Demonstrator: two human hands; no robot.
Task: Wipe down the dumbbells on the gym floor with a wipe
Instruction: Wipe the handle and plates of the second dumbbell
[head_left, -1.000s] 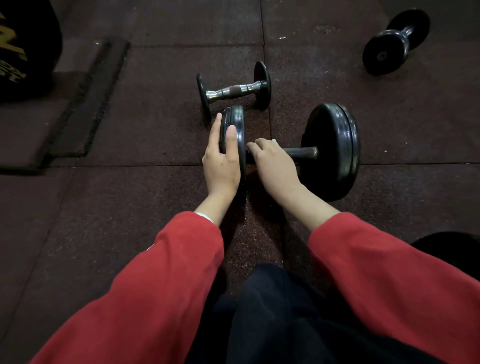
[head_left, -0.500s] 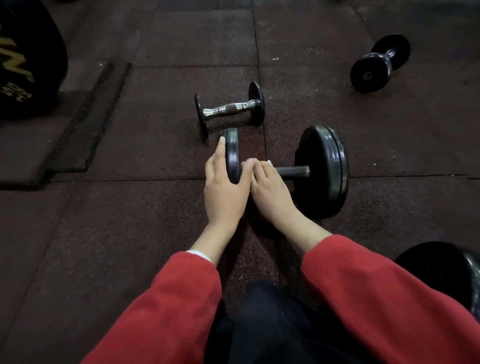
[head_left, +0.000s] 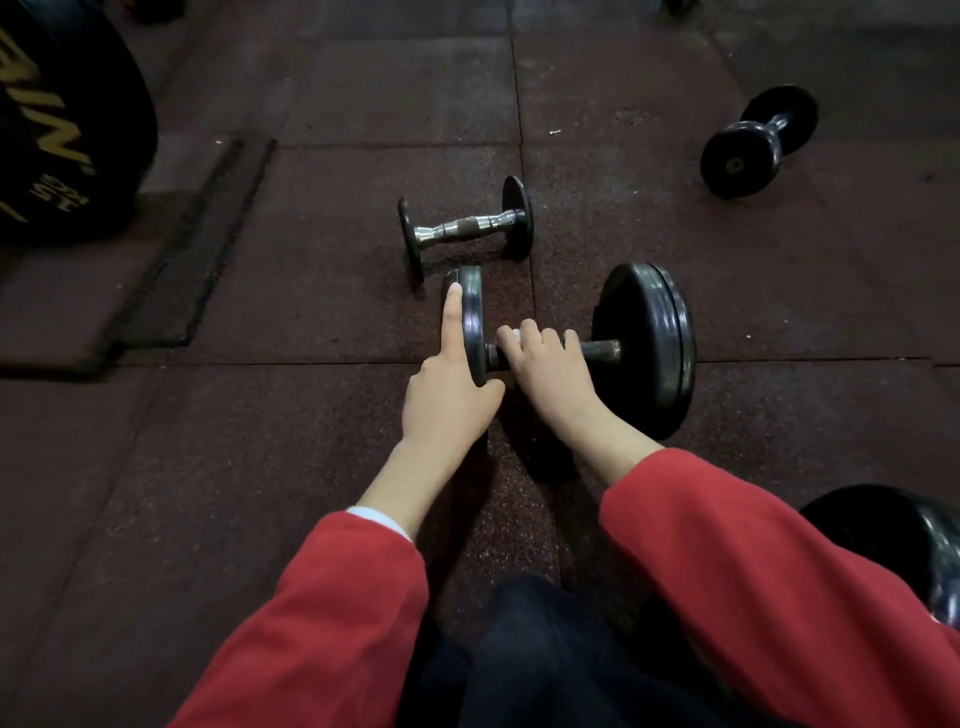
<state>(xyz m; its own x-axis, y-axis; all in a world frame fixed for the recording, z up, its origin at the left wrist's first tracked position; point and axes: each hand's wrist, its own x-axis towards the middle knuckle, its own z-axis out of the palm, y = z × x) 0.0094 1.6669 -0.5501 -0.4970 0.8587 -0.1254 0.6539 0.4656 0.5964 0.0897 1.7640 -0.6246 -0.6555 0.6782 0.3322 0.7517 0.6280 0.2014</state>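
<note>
Head view. A large dumbbell (head_left: 644, 348) with black disc ends lay on the dark rubber floor (head_left: 260, 467) directly in front of the person, its bar running left to right. The left hand (head_left: 447, 395) steadied the dumbbell's left disc: the forefinger lay straight along the disc's outer face, the thumb reached under its near rim, so the disc sat pinched between them. The right hand (head_left: 545, 369) was curled over the bar just beside that disc, fingers closed round it; a small patch of white, the wipe (head_left: 514, 335), showed between the fingertips and the bar. How much of the wipe was in the fist could not be told.

Just beyond the left disc lay a small dumbbell (head_left: 467, 226) with a bright metal handle, apart from the large one. A third dumbbell (head_left: 756, 143), all black, lay well apart at upper right. A big black weight plate (head_left: 67, 130) with gold lettering stood at upper left beside a raised mat (head_left: 130, 260). Another dark round weight (head_left: 914, 540) showed at the lower right edge. Both forearms wore red sleeves (head_left: 753, 571).
</note>
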